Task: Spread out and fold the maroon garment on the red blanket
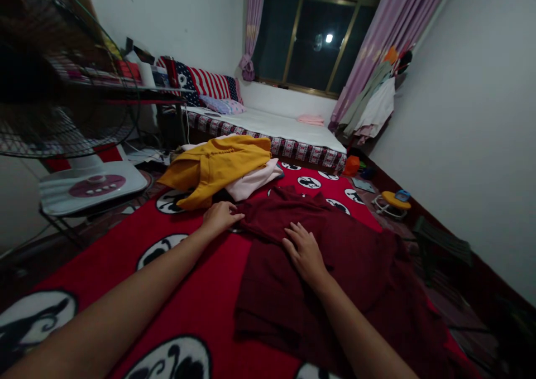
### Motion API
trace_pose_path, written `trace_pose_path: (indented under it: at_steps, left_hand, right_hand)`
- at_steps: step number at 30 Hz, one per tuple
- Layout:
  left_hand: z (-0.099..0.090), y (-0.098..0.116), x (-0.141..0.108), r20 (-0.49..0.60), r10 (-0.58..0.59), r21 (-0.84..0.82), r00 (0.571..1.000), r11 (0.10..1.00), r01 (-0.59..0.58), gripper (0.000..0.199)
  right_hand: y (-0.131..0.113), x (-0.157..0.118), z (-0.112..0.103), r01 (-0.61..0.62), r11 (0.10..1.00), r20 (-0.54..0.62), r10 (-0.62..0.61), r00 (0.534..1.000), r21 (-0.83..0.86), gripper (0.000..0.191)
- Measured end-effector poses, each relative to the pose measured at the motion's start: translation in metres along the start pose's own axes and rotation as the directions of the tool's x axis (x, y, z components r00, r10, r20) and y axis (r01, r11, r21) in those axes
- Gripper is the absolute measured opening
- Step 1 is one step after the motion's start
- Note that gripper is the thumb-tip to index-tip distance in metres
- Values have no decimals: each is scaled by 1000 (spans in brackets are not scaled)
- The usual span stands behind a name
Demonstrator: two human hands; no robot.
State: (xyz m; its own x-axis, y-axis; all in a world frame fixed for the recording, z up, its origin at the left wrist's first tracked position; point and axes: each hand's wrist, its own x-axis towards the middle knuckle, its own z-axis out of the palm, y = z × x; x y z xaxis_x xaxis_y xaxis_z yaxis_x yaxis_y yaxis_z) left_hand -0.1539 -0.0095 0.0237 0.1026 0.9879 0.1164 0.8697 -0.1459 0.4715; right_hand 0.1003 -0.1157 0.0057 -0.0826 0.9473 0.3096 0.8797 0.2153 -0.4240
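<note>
A dark maroon garment [360, 267] lies spread on a red blanket [196, 289] with black-and-white round prints. My left hand [220, 216] rests at the garment's far left edge, fingers curled onto the cloth. My right hand [305, 252] lies flat, palm down, fingers apart, on the middle of the garment. Just beyond my left hand sits a pile with a mustard-yellow garment [218, 164] on top of a pale pink one [253, 182].
A standing fan [62, 89] with a white base [90, 186] is close at the left. A bed [268, 128] with pillows runs under the dark window. Clothes hang at the right wall [377, 102]. Small items and a yellow stool [393, 201] lie on the floor at the right.
</note>
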Motion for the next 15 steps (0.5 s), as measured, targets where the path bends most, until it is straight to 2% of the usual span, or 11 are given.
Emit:
trace_pose_path:
  at_steps: [2,6,8,9,10,12,13,15]
  left_hand:
    - [6,-1,4,-33,16,-52,999,998,-17,31]
    - [11,-10,10,-216,56,-240,975,965,-108,27]
    - [11,-14,13,-263,-10,-430,965,897,-108,27]
    - [10,-16,15,-259,-65,-545,964,833,-90,27]
    - [10,-17,15,-241,-117,-648,964,758,-70,29]
    - [12,-17,14,-180,-184,-789,966,614,-30,34]
    - [13,-17,13,-148,-199,-826,969,564,-10,37]
    - [13,-18,10,-109,-200,-855,974,519,11,42]
  right_hand:
    - [-3,3,-8,13,999,-56,-12,998,29,34]
    - [-9,18,-28,81,995,-237,-66,969,53,32]
    - [-10,25,-30,102,994,-298,-85,951,42,34]
    - [-10,27,-28,97,995,-306,-84,948,25,37]
    - [-9,28,-25,81,997,-288,-78,955,-3,40]
    - [-7,28,-14,45,995,-156,-58,986,-87,46]
    - [-7,26,-7,36,990,-57,-44,997,-135,49]
    - [-6,22,4,39,980,116,-17,993,-194,56]
